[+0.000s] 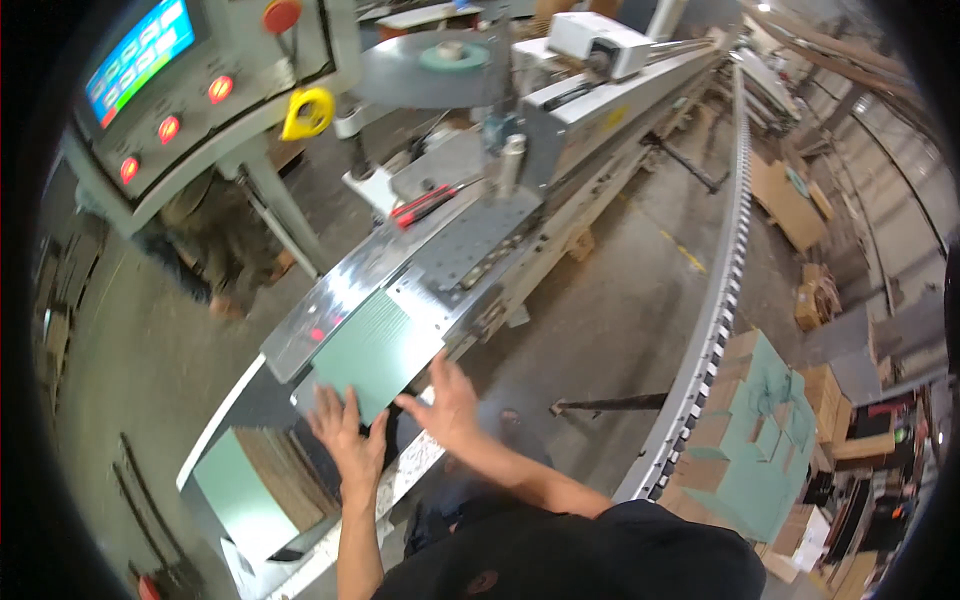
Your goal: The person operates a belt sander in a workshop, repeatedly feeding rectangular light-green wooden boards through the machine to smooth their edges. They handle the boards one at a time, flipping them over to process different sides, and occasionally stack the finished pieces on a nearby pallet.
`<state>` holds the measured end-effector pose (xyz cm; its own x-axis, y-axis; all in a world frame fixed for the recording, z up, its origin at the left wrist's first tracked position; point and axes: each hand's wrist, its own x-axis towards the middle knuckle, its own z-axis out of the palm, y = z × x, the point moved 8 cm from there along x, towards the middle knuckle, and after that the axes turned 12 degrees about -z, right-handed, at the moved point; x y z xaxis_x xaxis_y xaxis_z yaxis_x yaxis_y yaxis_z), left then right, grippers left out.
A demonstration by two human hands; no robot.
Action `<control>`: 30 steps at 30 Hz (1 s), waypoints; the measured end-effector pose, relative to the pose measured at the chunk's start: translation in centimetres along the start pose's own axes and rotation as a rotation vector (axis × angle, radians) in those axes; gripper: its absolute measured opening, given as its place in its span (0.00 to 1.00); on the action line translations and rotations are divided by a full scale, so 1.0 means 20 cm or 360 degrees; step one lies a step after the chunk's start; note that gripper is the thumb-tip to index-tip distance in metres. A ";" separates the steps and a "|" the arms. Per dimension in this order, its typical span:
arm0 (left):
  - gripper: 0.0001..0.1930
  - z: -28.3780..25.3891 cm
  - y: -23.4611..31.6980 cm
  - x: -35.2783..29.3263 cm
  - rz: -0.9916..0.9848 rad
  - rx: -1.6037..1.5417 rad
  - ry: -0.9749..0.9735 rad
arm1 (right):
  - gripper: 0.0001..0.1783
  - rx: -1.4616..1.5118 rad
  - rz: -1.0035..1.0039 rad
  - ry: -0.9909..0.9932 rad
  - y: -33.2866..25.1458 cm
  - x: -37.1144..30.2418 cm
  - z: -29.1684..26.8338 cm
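Head view showed a control panel [225,85] at upper left, its lit screen [140,60] filled with blue and green tiles whose characters were too blurred for me to make out. Farther off, a small yellow label [615,117] sat on the side of the long machine [600,110], also too small to read.

My green board [365,345] lay flat on the machine's metal bed, just ahead of both my hands. My left hand [350,440] was at its near end, fingers spread and fingertips over the edge; my right hand [450,405] was beside its near right side, thumb and fingers apart. Neither hand was closed around anything, though I could not tell how firmly the fingertips touched.

The board was rectangular, pale green and smooth, with bright glare toward its right side and fine parallel lines across its far part; whether these were grooves or reflections, I could not tell. Nearer me at left stood a stack of boards [245,490], green-faced with brown edges. A red-and-black knife [425,203] lay beyond.
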<state>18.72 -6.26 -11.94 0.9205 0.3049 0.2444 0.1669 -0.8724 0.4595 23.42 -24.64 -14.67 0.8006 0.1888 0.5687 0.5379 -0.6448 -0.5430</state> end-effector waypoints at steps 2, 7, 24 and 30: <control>0.34 0.00 0.07 0.02 0.0016 -0.0044 0.0012 | 0.60 0.0040 0.0054 -0.0049 0.05 0.03 -0.01; 0.36 0.12 0.20 0.09 0.0070 -0.0068 0.0027 | 0.61 0.0105 0.0096 -0.0069 0.22 0.10 -0.09; 0.30 0.60 1.03 0.49 0.0201 -0.0259 -0.0004 | 0.54 0.0254 0.0228 0.0017 1.06 0.49 -0.53; 0.24 0.77 1.27 0.62 0.0231 -0.0398 0.0078 | 0.56 0.0181 0.0257 0.0028 1.34 0.60 -0.66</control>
<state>39.75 -30.59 -10.38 0.9093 0.2072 0.3610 -0.0631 -0.7887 0.6115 44.01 -49.46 -14.22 0.8746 0.0763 0.4789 0.4302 -0.5778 -0.6936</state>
